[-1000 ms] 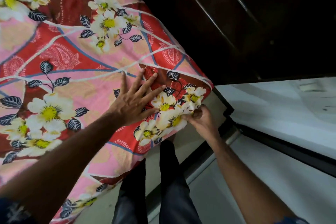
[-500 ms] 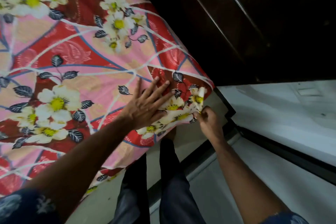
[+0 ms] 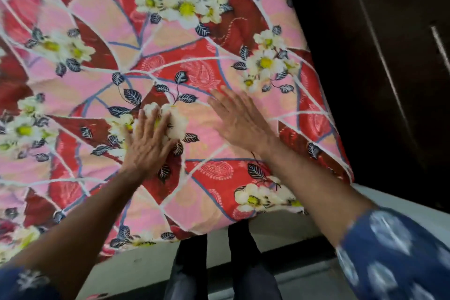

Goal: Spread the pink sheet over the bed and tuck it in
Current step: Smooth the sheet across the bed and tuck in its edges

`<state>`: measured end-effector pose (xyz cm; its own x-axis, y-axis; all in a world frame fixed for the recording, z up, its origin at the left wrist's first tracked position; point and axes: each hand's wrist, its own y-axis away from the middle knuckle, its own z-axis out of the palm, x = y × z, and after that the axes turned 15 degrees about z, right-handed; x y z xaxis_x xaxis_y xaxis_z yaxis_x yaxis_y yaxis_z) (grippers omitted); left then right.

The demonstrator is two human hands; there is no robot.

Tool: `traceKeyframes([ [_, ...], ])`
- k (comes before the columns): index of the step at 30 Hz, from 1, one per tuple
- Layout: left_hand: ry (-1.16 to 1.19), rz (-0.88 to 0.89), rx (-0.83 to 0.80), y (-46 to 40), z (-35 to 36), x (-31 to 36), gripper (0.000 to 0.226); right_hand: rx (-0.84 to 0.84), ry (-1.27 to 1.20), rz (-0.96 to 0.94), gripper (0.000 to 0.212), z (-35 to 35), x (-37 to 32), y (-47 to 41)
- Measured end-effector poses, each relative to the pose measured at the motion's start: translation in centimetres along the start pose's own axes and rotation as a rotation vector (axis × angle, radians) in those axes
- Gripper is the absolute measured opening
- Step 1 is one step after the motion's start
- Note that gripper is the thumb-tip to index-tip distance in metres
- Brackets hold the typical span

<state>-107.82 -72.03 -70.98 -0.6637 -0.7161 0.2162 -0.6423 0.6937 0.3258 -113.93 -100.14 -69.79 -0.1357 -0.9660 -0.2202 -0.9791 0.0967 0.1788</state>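
Note:
The pink sheet [image 3: 199, 192], printed with red patches, white flowers and dark leaves, lies spread over the bed and fills most of the view. Its near edge hangs over the mattress side just above my legs. My left hand [image 3: 148, 143] rests flat on the sheet, fingers apart, over a white flower. My right hand [image 3: 239, 119] lies flat beside it to the right, fingers spread and pointing up-left. Neither hand holds any fabric. The sheet's right corner [image 3: 341, 168] wraps the mattress corner.
A dark wooden wardrobe [image 3: 389, 56] stands close along the bed's right side. Below the sheet edge the pale bed base [image 3: 136, 265] shows, with my dark-trousered legs [image 3: 216, 270] against it. A light floor strip [image 3: 414, 207] runs at the right.
My right hand has let go of the sheet's corner edge and moved up onto the bed top. Both hands have shifted inward from the corner and now press flat; the view has moved left.

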Motion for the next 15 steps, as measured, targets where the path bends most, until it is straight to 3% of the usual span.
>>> traceKeyframes([
  [2,-0.02,0.039,0.012,0.5,0.4,-1.5,0.074,-0.032,0.152,-0.169,0.068,1.9,0.7,-2.1],
  [3,-0.034,0.066,0.023,0.7,0.7,-1.7,0.074,-0.026,0.194,-0.165,0.068,2.4,1.9,-2.3],
  [4,-0.056,0.088,0.034,0.8,0.8,-1.6,0.073,0.007,0.192,-0.069,0.07,2.5,3.3,-2.2],
  [7,-0.076,0.1,0.039,0.7,1.3,-1.6,0.073,0.127,0.131,0.52,0.073,1.9,6.8,0.0],
  [10,-0.089,0.099,0.007,0.7,1.6,-1.5,0.076,0.156,0.142,0.758,0.076,1.3,8.3,4.4],
  [12,-0.088,0.1,-0.007,0.8,1.2,-1.6,0.077,0.105,0.161,0.702,0.077,1.2,8.0,7.5],
  [13,-0.086,0.115,-0.013,0.8,1.0,-1.6,0.078,0.056,0.21,0.561,0.077,1.2,7.7,9.1],
  [15,-0.1,0.188,-0.023,0.9,0.9,-1.7,0.08,-0.104,0.296,0.037,0.077,1.1,7.4,12.1],
])
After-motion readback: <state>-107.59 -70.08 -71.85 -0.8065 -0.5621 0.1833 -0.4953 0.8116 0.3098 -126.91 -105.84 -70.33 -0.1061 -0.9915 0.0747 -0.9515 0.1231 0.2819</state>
